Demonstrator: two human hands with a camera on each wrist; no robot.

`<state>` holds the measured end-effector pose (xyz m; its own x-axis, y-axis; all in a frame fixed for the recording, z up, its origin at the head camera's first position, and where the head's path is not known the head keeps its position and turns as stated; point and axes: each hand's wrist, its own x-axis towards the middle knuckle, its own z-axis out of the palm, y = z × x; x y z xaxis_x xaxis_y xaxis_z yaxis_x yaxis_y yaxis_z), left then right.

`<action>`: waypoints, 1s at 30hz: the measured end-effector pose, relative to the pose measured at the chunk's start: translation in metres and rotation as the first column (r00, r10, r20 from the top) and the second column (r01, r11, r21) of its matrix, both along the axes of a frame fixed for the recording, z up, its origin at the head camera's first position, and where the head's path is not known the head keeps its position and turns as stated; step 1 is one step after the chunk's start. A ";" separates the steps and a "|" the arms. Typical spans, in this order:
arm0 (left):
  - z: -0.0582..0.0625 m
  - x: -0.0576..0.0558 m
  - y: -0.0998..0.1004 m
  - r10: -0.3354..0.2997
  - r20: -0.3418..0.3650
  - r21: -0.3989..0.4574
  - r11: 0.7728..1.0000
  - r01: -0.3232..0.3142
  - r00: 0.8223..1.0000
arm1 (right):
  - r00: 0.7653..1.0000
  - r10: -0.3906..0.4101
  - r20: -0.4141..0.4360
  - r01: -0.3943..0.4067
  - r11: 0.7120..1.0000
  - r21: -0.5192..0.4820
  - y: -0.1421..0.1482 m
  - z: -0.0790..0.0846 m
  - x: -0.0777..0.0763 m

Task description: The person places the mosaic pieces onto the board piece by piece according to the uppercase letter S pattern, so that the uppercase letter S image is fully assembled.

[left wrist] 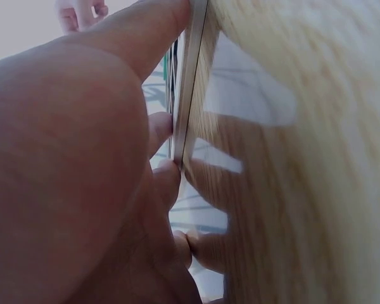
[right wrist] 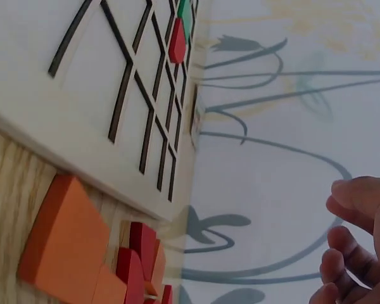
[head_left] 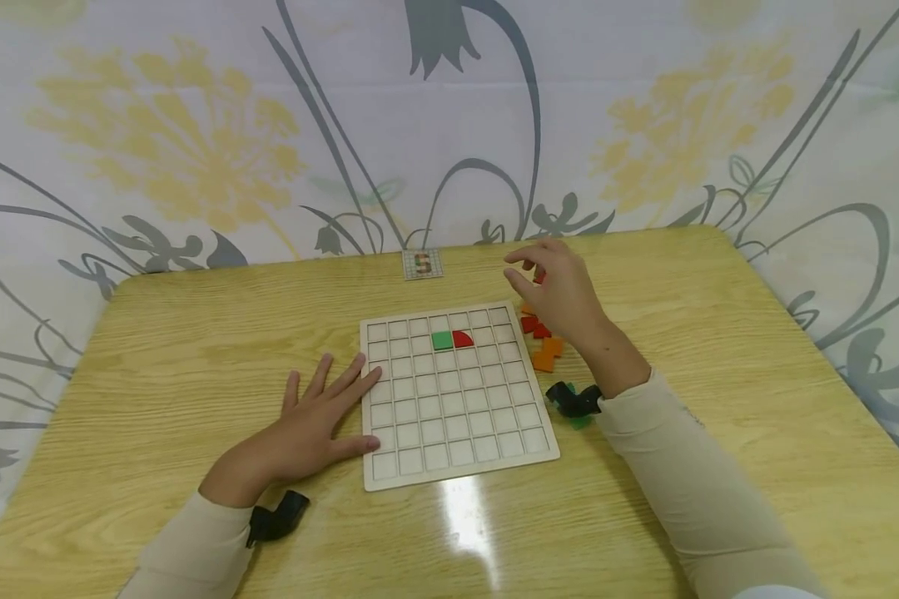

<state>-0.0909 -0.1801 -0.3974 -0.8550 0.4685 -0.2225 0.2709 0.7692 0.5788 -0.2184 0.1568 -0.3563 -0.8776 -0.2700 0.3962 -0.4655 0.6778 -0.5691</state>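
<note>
A square wooden grid board (head_left: 449,405) lies on the table. In its upper part, a green square tile (head_left: 443,340) sits beside a red quarter-round tile (head_left: 462,339). My left hand (head_left: 300,434) is spread flat at the board's left side, with thumb and fingertips on its edge. Raised beyond the board's upper right corner is my right hand (head_left: 562,291), its fingers loosely bent and the thumb apart, nothing visible between them. Below and beside it lie loose red tiles (head_left: 529,324) and orange tiles (head_left: 543,361); the right wrist view shows an orange tile (right wrist: 66,237) close up.
A small card with a coloured pattern (head_left: 423,264) lies behind the board near the table's back edge. Green tiles (head_left: 580,423) show partly under the right wrist's black camera (head_left: 575,400). A flower-patterned cloth (head_left: 389,108) hangs behind the wooden table (head_left: 195,349).
</note>
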 end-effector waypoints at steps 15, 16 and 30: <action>-0.002 -0.001 -0.001 0.007 0.005 -0.003 1.000 -0.007 1.000 | 0.992 -0.061 0.114 0.048 0.992 0.118 0.040 -0.013 -0.005; -0.002 -0.001 -0.001 0.007 0.006 -0.001 1.000 -0.007 1.000 | 0.988 -0.062 0.142 0.042 0.989 0.140 0.042 -0.014 -0.005; 0.002 0.001 -0.001 0.001 0.001 0.008 1.000 -0.001 1.000 | 0.935 -0.057 0.350 -0.044 0.961 0.274 0.059 -0.025 -0.013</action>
